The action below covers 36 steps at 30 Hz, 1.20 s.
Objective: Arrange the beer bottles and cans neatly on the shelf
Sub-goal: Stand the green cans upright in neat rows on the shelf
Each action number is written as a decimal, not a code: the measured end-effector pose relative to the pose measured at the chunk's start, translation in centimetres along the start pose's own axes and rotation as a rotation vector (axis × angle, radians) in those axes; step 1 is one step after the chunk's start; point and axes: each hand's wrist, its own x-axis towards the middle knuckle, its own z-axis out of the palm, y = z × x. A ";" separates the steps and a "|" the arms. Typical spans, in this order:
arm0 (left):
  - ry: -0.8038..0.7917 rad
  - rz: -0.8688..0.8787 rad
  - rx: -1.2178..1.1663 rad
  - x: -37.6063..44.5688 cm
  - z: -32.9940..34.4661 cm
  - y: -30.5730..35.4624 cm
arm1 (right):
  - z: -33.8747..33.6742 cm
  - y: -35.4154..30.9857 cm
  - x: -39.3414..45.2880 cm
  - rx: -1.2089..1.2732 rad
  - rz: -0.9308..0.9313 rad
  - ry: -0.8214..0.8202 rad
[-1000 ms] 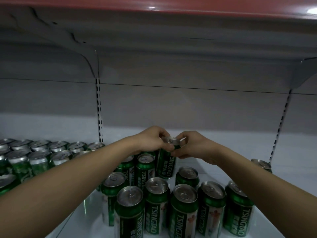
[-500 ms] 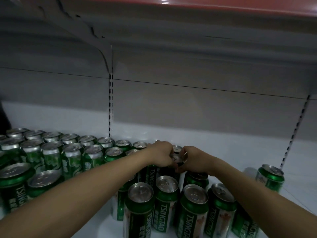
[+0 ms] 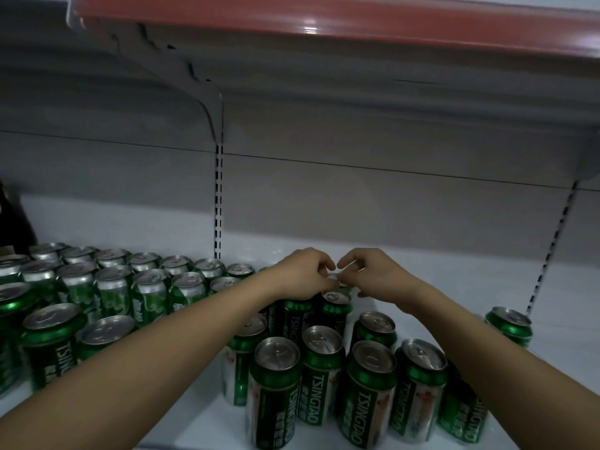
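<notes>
Up close, a store shelf [image 3: 438, 287] with a pale floor fills the view from a head-worn camera. Both bare forearms reach forward and meet near the middle. The left hand [image 3: 300, 272] and the right hand [image 3: 373, 276] hover side by side, fingers curled inward toward each other, fingertips almost touching. Between them shows a sliver of silver, the top of a far can [image 3: 334, 277] at the back of the middle group. The fingers seem to pinch its rim, but I cannot tell for sure whether either grip has truly closed on it.

Below the hands stands a loose cluster of green Tsingtao cans [image 3: 321, 362], all upright with silver lids, in rough rows that run toward the shelf's front edge. To the left, a larger block of green cans [image 3: 113, 287] stands in tighter rows against the grey back wall. A lone can [image 3: 509, 326] stands well apart on the right, near a slotted upright strip [image 3: 552, 251]. Another slotted strip [image 3: 219, 203] runs down the back wall. A red-edged upper shelf [image 3: 357, 21] hangs overhead.
</notes>
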 end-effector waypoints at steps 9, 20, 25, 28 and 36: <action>0.187 0.091 -0.303 -4.2 -1.2 0.7 | 0.0 -2.5 -4.1 0.210 -0.074 0.107; 0.090 0.127 -0.382 -7.8 1.2 3.0 | 1.6 -2.3 -9.5 0.300 -0.010 0.279; 0.053 0.138 -0.344 -5.9 1.8 3.2 | -2.0 -0.6 -10.2 0.230 0.041 0.313; 0.066 0.143 -0.360 -5.0 2.1 3.1 | -3.1 0.3 -10.6 0.231 0.029 0.286; 0.407 0.138 -0.404 -9.7 0.6 0.9 | 2.0 -2.2 -9.2 0.211 -0.218 0.030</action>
